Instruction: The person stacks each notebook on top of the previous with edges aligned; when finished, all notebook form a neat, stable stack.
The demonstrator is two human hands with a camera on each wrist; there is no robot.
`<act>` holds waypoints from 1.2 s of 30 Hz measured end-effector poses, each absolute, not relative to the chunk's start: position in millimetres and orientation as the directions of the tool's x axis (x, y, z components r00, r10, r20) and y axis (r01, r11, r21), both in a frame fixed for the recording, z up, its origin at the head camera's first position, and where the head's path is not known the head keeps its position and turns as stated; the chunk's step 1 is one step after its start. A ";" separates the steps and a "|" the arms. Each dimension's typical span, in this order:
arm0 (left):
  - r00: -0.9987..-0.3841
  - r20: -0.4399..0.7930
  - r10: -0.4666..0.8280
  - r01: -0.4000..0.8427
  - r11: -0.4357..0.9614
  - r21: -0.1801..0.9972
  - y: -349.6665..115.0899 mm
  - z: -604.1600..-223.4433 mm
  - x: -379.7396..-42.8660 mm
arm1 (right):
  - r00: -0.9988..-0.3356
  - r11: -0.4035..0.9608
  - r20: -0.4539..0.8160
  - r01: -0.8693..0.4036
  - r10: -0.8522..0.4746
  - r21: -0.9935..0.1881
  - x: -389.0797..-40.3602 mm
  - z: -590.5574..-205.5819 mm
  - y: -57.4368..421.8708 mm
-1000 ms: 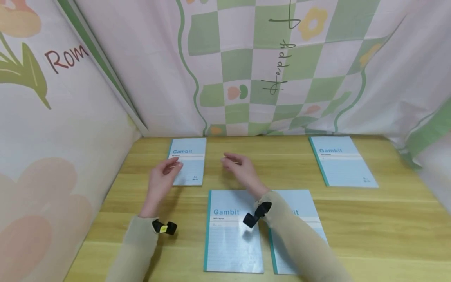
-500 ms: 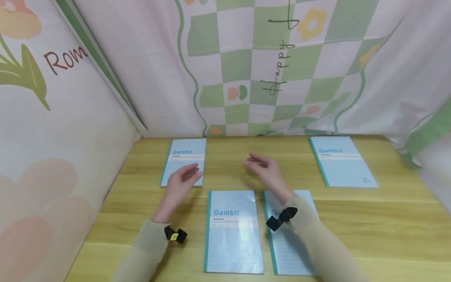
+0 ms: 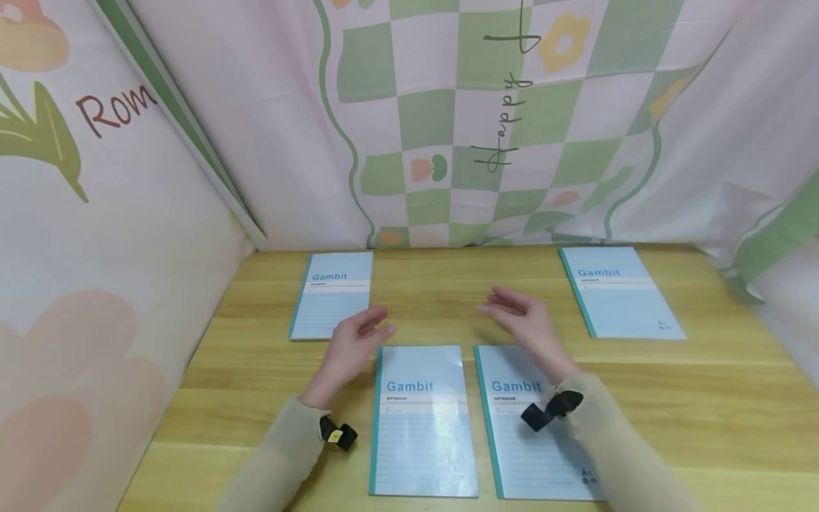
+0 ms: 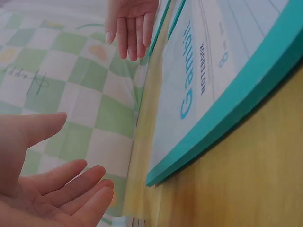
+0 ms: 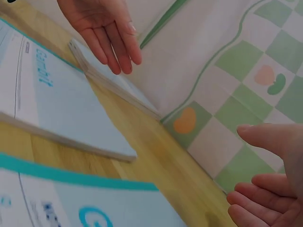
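Observation:
Both hands hover over the table with nothing in them. My left hand (image 3: 352, 348), fingers loosely bent, is between the back-left notebook (image 3: 335, 295) and the front-left notebook (image 3: 422, 427). Above the top edge of the front-right notebook (image 3: 525, 448) is my right hand (image 3: 527, 323), its fingers relaxed; its forearm covers part of that cover. A further notebook (image 3: 621, 291) lies at the back right. All are light blue with teal spines and "Gambit" printed on them. In the left wrist view the fingers (image 4: 80, 189) are extended, palm showing.
The wooden table (image 3: 435, 299) backs onto a curtain (image 3: 429, 128) with green checks. A printed panel (image 3: 128, 270) borders the left side. A narrow strip of wood separates the two front notebooks.
Both hands have moved to the right and slightly nearer, uncovering more of the back-left notebook and the left part of the front-right one. The notebooks have stayed in place.

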State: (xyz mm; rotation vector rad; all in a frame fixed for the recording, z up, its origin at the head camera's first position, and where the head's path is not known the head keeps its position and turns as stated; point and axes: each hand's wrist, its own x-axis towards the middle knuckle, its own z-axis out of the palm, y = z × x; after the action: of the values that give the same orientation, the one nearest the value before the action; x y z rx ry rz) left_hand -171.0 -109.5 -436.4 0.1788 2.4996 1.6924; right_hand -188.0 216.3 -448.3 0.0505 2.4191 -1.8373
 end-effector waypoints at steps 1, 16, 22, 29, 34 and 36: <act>-0.985 -0.034 0.170 0.032 0.372 0.928 -107.9 -436.9 -171.0 | -0.994 0.275 -0.102 0.089 -0.035 -0.957 -186.8 -449.1 219.9; -0.964 -0.001 0.264 0.081 0.302 0.950 -78.1 -440.4 -178.0 | -0.988 0.388 -0.115 0.145 0.098 -0.910 -165.4 -444.7 272.5; -0.959 -0.032 0.283 0.047 0.268 0.962 -58.4 -441.1 -181.6 | -0.987 0.443 -0.095 0.143 0.129 -0.885 -155.5 -441.0 297.3; -0.947 -0.048 0.317 0.035 0.250 0.968 -31.5 -446.2 -182.2 | -0.980 0.464 -0.059 0.142 0.189 -0.875 -150.4 -440.5 330.0; -0.933 -0.071 0.352 0.007 0.214 0.977 -11.4 -447.4 -182.9 | -0.968 0.431 -0.080 0.180 0.240 -0.884 -151.3 -439.7 355.6; -0.928 -0.068 0.367 0.009 0.203 0.979 -2.4 -446.7 -183.4 | -0.961 0.433 -0.083 0.194 0.263 -0.880 -151.8 -439.8 365.1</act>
State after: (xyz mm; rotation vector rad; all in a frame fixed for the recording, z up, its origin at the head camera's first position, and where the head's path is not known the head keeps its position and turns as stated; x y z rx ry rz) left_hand -183.4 -2.4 -446.7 0.3560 2.1957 1.7835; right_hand -151.8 365.1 -439.8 0.4345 2.7152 -1.6533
